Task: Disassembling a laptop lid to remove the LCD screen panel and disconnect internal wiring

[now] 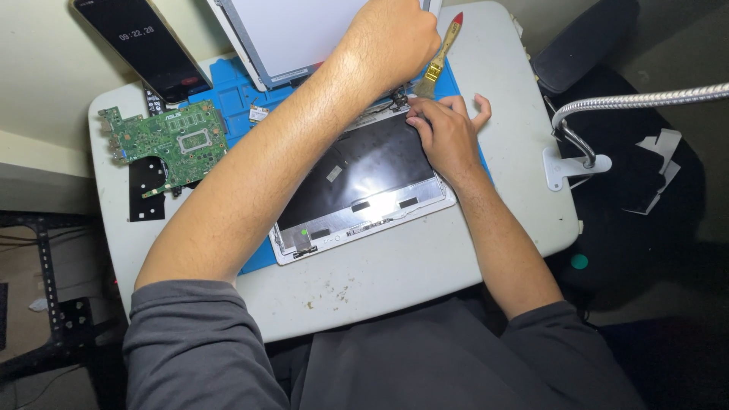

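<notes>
Left hand [395,34] curling closed at hinge area; whatever it is gripping is lying hidden beneath it. Right hand [448,133] pressing lid [357,182] top edge, fingers loosely spread, holding nothing. Lid lying on blue mat [228,95], mid-table. Panel [296,34] running off top edge. Brush [440,57] lying just beside hands. Green board [167,140] sitting left. Phone [140,45] partly cut off.
</notes>
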